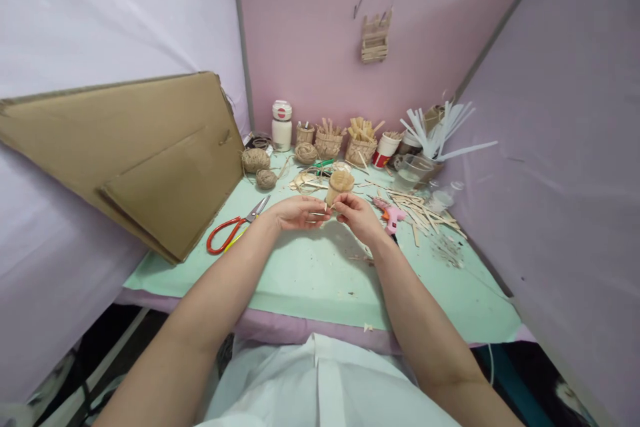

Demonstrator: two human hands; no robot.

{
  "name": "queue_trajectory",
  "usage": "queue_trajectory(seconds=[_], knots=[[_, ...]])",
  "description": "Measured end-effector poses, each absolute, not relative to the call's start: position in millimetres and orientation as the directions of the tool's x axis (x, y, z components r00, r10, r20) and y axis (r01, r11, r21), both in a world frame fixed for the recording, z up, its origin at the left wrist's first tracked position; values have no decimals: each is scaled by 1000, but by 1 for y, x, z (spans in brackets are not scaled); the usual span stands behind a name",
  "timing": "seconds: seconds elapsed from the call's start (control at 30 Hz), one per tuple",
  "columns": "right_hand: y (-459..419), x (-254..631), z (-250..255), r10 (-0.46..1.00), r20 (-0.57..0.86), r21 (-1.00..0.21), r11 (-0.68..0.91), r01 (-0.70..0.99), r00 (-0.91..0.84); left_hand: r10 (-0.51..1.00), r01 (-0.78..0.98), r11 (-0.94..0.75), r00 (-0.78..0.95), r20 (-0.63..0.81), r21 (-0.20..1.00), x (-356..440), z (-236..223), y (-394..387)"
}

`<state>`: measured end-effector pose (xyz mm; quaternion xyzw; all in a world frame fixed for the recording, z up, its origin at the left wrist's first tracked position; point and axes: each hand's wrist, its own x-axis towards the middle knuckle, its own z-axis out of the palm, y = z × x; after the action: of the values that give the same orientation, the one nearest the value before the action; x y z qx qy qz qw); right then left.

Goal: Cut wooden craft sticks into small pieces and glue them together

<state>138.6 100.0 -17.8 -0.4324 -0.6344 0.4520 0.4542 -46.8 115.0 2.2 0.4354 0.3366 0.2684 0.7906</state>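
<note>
My left hand (302, 213) and my right hand (356, 213) meet over the middle of the table. The left fingertips pinch a small pale sliver (326, 207) that looks like wood. Right beside it, my right hand's thumb and fingers are pressed together; what they hold is too small to name. Just behind my fingers stands a small tan round cup (341, 181), partly hidden by them. A pink glue gun (394, 215) lies to the right of my right hand. Red-handled scissors (239, 225) lie left of my left forearm.
Twine balls (255, 160), cups of wooden sticks (361, 145) and a white jar (282, 128) line the back. Loose sticks (417, 207) and a clear plastic cup (414, 170) are at right. A cardboard panel (165, 167) leans at left. Scraps dot the green tabletop (310, 287).
</note>
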Motion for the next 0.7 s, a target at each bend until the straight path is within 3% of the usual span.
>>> queue_trajectory(seconds=[0.2,0.4,0.57,0.7], knots=[[97,137,-18,962,148,-987,158,26,-229,706,-146,440,666,-241,886,-42,-2,115],[99,136,-19,989,99,-995,100,7,-111,898,-207,210,428,-104,955,-32,0,113],[98,134,-19,996,54,-998,56,22,-76,919,-108,83,392,-34,991,-24,-2,112],[98,133,-19,998,45,-998,47,46,-48,911,-59,85,410,-54,995,-24,-7,113]])
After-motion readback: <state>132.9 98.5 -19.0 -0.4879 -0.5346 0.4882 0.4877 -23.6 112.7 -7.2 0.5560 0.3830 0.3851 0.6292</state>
